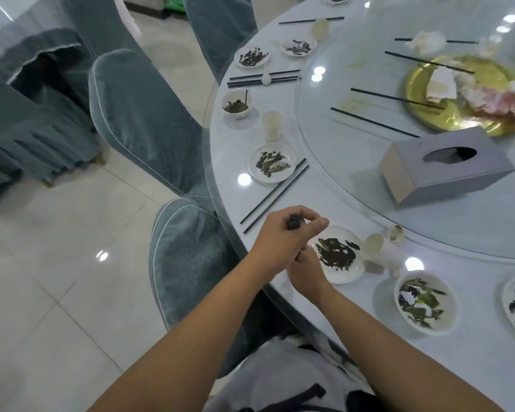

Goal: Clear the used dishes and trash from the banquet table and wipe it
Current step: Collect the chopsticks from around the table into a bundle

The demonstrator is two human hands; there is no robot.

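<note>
- Head view: our left hand (283, 233) grips a bundle of dark chopstick ends (294, 225) at the surface (354, 322) edge.
- Our right hand (305, 270) sits beneath it; grip unclear.
- Soiled plate (338, 254) just beside both hands.

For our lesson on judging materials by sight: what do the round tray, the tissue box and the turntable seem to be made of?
Round tray: probably metal or metallic-coated, glossy gold with bright reflections. Tissue box: likely card or leatherette, matte grey, no shine. Turntable: apparently glass, clear and glossy, mirroring ceiling lights.
</note>
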